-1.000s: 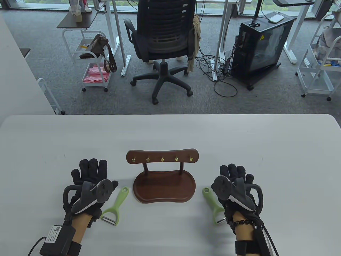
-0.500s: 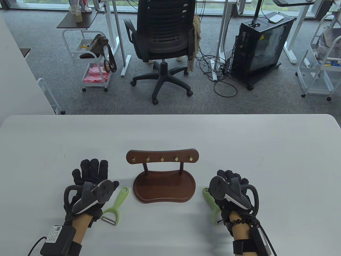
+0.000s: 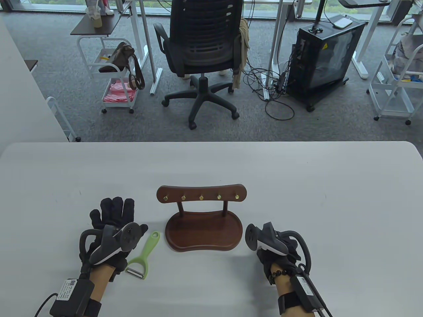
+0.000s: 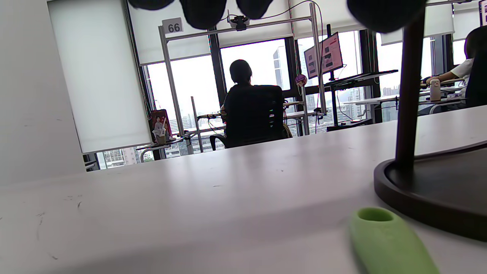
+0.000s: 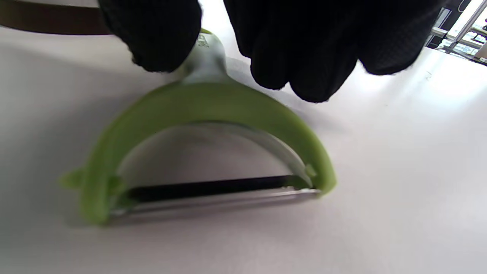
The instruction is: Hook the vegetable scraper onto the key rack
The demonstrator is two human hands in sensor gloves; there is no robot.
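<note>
A dark wooden key rack (image 3: 201, 194) with several brass hooks stands on its wooden base (image 3: 203, 232) at mid-table. One green vegetable scraper (image 3: 145, 252) lies left of the base; its handle end shows in the left wrist view (image 4: 384, 243) beside the base (image 4: 437, 190). My left hand (image 3: 112, 211) rests flat and open on the table, just left of that scraper. My right hand (image 3: 277, 246) is curled over a second green scraper, hidden in the table view. In the right wrist view my thumb and fingers (image 5: 304, 72) pinch this scraper's (image 5: 205, 102) handle; its blade end lies on the table.
The white table (image 3: 297, 185) stretches wide around the rack. Beyond its far edge are an office chair (image 3: 201, 49), carts and a computer case (image 3: 320, 56) on the floor.
My right hand has slid left and back toward me, curled over the right scraper and closed on its handle, hiding it from above. My left hand and the left scraper have not moved.
</note>
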